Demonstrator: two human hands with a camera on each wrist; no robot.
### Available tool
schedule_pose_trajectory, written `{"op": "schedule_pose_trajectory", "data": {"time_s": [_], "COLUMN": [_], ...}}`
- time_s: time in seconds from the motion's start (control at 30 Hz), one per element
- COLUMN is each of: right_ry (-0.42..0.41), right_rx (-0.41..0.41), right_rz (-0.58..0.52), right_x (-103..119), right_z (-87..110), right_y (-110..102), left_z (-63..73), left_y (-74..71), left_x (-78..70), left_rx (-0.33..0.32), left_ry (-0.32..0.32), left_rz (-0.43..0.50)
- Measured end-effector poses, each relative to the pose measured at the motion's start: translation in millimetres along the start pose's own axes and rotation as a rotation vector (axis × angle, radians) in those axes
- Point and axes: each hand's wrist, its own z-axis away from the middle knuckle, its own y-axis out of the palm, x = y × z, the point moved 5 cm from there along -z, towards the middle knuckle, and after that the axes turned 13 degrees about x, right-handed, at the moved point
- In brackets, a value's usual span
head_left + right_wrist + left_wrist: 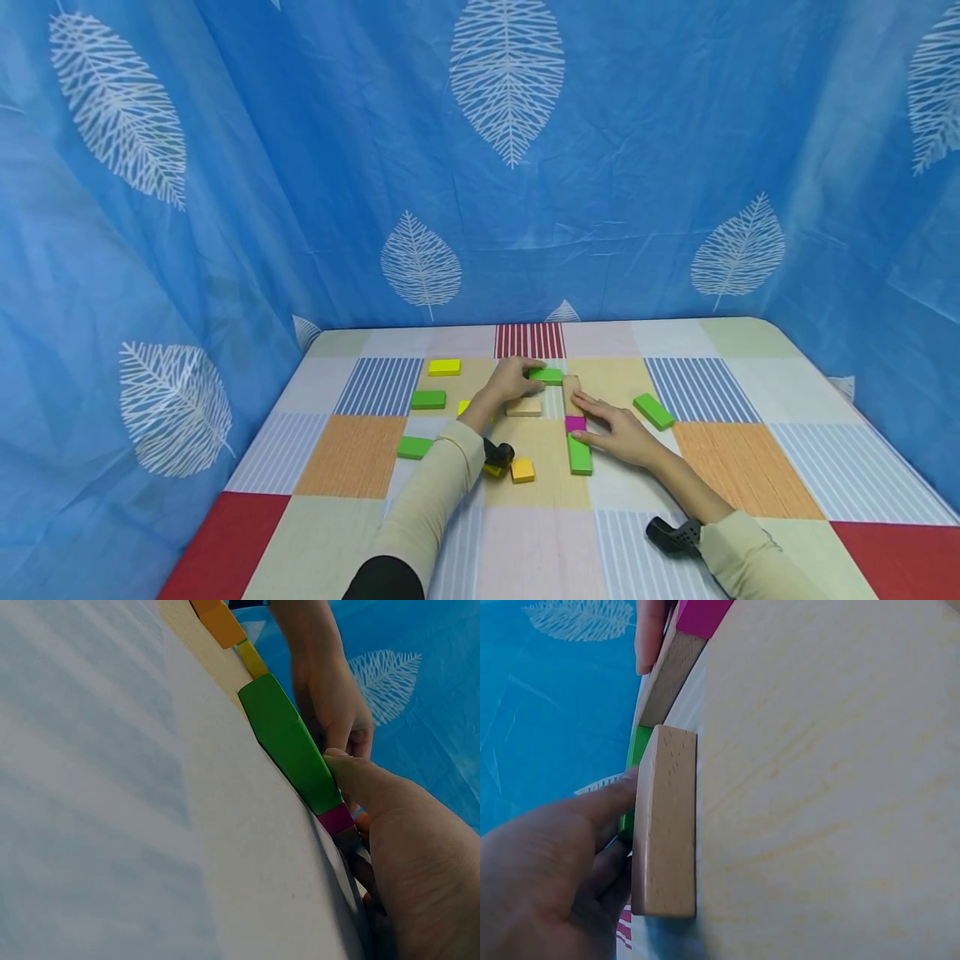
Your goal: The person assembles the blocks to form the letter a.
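Note:
My left hand (pixel 510 379) pinches a green block (pixel 546 377) between thumb and fingers at its left end. A plain wooden block (pixel 523 407) lies just in front of it, large in the left wrist view. To the right runs a column of blocks: another plain wooden block (pixel 572 393), a magenta block (pixel 575 423) and a green block (pixel 580 454), end to end. Along this column rests my right hand (pixel 618 429), its fingers extended to the wooden block. Its thumb touches near where the magenta and green blocks meet, as the right wrist view shows.
Left of the arms lie a yellow block (pixel 444 367) and two green blocks, one farther (pixel 428 400) and one nearer (pixel 414 448). An orange block (pixel 522 471) sits beside the left wrist. Another green block (pixel 654 412) lies right. A blue curtain (pixel 600 208) hangs behind the table.

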Motion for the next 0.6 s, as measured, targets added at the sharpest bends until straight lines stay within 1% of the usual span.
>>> {"op": "schedule_pose_trajectory", "data": {"time_s": [0.13,0.23,0.3,0.37,0.47,0.53,0.6], "right_ry": [0.004,0.004,0.006,0.011,0.018,0.022,0.018], "right_rx": [0.001,0.001,-0.002,-0.002,-0.002,-0.003,-0.006], "right_rz": [0.005,0.009,0.008,0.003,-0.001,-0.002,0.001], "right_x": [-1.3,-2.4,-3.0,-3.1,-3.1,-3.2,-3.2], "right_z": [-0.5,-0.4,0.1,0.4,0.4,0.5,0.4], "right_y": [0.3,0.2,0.0,0.3,1.1,1.5,1.7], "left_z": [2.9,7.8,11.7,16.5,23.7,29.3,35.6], "left_y": [-5.9,-15.0,-21.9,-29.6,-43.6,-54.9,-67.0], "left_x": [0.5,0.6,1.2,3.2,8.8,14.9,22.8], "left_rx": [-0.011,-0.022,-0.026,-0.038,-0.084,-0.129,-0.180], "left_ry": [-0.004,0.026,0.054,0.067,0.073,0.071,0.082], "left_rz": [0.052,0.124,0.154,0.184,0.218,0.247,0.259]}}
